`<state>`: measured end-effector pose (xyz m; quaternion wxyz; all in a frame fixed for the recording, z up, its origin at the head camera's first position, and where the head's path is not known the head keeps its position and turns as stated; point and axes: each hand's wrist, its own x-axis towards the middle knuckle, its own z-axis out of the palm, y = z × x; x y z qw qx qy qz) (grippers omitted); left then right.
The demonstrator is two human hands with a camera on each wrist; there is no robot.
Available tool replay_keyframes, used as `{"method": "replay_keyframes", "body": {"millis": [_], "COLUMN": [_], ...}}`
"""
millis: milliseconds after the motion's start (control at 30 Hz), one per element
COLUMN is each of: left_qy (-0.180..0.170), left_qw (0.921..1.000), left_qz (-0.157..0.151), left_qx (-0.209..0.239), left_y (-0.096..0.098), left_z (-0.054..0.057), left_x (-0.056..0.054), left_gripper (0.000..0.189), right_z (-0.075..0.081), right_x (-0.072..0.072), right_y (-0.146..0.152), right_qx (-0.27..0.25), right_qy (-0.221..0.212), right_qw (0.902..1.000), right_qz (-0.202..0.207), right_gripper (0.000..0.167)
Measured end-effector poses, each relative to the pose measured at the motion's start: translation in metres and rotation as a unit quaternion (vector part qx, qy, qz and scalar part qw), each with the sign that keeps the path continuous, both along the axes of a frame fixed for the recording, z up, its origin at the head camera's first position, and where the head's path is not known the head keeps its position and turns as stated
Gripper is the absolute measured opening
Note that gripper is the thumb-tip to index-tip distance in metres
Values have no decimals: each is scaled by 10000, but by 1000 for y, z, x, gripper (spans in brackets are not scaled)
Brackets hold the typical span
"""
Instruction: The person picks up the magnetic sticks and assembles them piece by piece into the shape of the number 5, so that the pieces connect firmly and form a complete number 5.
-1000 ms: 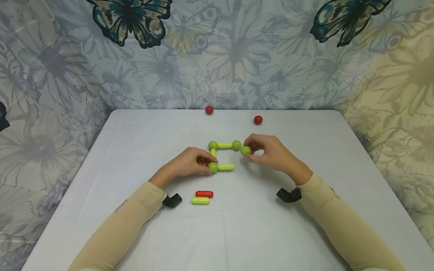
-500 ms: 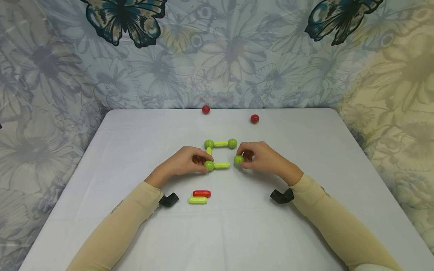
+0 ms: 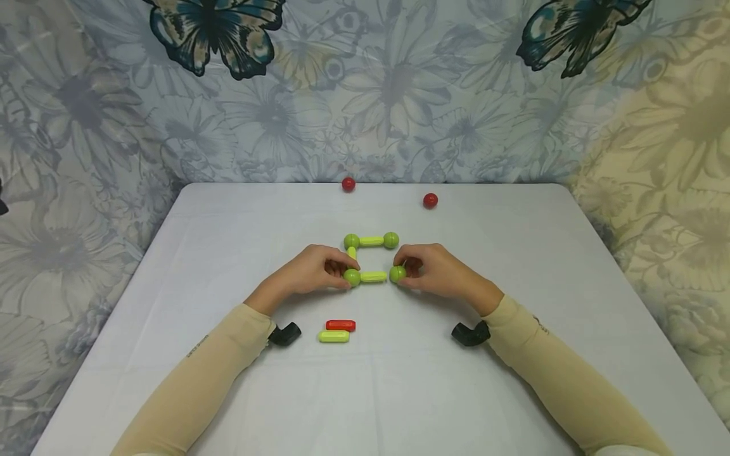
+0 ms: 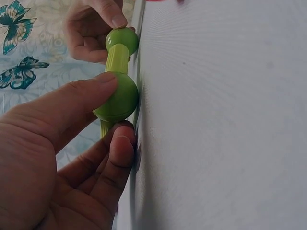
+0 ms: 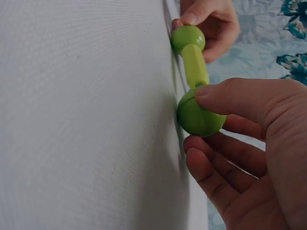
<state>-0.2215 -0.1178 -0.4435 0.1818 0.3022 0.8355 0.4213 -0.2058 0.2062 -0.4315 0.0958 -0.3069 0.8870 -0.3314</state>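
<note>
A frame of green balls and yellow-green rods lies mid-table, shaped like a squared C open to the right. My left hand [image 3: 316, 271] pinches its near-left green ball [image 4: 122, 98] between thumb and fingers. From that ball a yellow-green rod [image 3: 373, 277] points right. My right hand [image 3: 436, 272] pinches a loose green ball [image 5: 199, 115] right at the rod's free end, a small gap showing in the head view. Along the far side, another rod [image 3: 372, 241] joins a corner ball [image 3: 351, 241] to an end ball [image 3: 390, 240]. The left-side rod [image 3: 352, 253] is partly hidden by my fingers.
Nearer me, a red rod [image 3: 340, 325] lies beside a yellow-green rod [image 3: 333, 336]. Two red balls [image 3: 348, 184] [image 3: 430, 201] sit near the far edge of the white-covered table [image 3: 376, 392]. A patterned cloth [image 3: 393, 95] hangs behind.
My right hand has brought its green ball from beside the far end ball toward me and left, up to the near rod's free end. My left hand keeps its hold on the corner ball.
</note>
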Motion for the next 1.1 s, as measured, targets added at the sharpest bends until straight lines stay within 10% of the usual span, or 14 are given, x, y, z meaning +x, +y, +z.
{"method": "replay_keyframes", "body": {"millis": [433,800,1100], "left_qy": [30,26,68], "left_qw": [10000,10000,9990], "left_qz": [63,-16,-181], "left_qx": [-4,-2,395], "left_y": [5,4,-21], "left_z": [3,3,37], "left_x": [-1,-5,7], "left_gripper": [36,38,42], "right_z": [-3,-19,-23], "right_x": [2,-8,-11], "right_y": [3,17,14], "right_qx": [-158,-1246,-1384], "right_qy": [176,-965,-1193], "right_qw": [9997,9875,9832], "right_qz": [47,-97,-35], "right_gripper": [29,30,29]}}
